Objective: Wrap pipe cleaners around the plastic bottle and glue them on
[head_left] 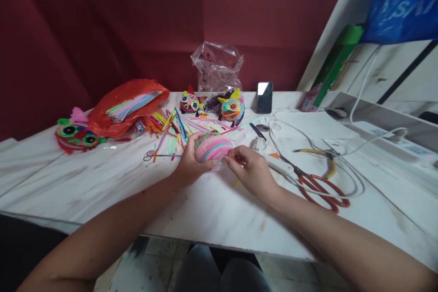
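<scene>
My left hand is wrapped round the left side of a rounded object covered in pink, white and teal strips, held above the white table. The fingers of my right hand are pinched together at the object's right edge. Whatever sits between those fingertips is too small to make out. Colourful fuzzy stems lie loose just behind the hands. A white glue gun rests to the right of my right hand.
Red-handled scissors, yellow-handled pliers and white cables lie right. Behind stand a phone, two small decorated figures and a clear bag. At left are a red bag and a red-green figure.
</scene>
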Demonstrator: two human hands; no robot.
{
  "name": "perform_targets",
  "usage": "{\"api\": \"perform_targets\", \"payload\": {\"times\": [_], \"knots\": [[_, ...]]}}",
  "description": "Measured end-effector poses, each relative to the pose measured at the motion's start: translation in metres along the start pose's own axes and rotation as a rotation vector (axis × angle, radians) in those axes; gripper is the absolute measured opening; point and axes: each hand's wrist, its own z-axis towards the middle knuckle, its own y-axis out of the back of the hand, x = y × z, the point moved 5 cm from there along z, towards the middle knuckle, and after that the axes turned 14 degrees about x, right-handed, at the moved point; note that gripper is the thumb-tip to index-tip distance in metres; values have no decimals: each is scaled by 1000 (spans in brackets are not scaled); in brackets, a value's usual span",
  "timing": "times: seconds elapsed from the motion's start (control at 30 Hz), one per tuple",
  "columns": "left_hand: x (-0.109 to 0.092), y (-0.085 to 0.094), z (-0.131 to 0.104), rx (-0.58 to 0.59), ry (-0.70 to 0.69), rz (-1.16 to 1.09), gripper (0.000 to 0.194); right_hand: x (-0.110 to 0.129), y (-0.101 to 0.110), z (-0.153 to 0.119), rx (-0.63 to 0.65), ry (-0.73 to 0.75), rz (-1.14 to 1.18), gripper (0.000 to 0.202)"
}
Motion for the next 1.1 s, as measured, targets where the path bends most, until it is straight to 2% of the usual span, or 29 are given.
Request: {"api": "perform_targets", "payload": {"times": [0.2, 0.43, 0.63, 1.1], "knots": [[0, -2, -1, -18, 9, -19, 77, 0, 0, 0, 2, -20, 0, 11], [1, 2, 0, -47, 83, 42, 73, -1, -6, -1, 43, -16, 42, 9], [7, 5, -1, -115, 77, -83, 67, -2, -3, -1, 17, -27, 53, 10], [9, 4, 1, -24, 43, -93, 77, -4, -3, 1, 52, -59, 71, 13]]}}
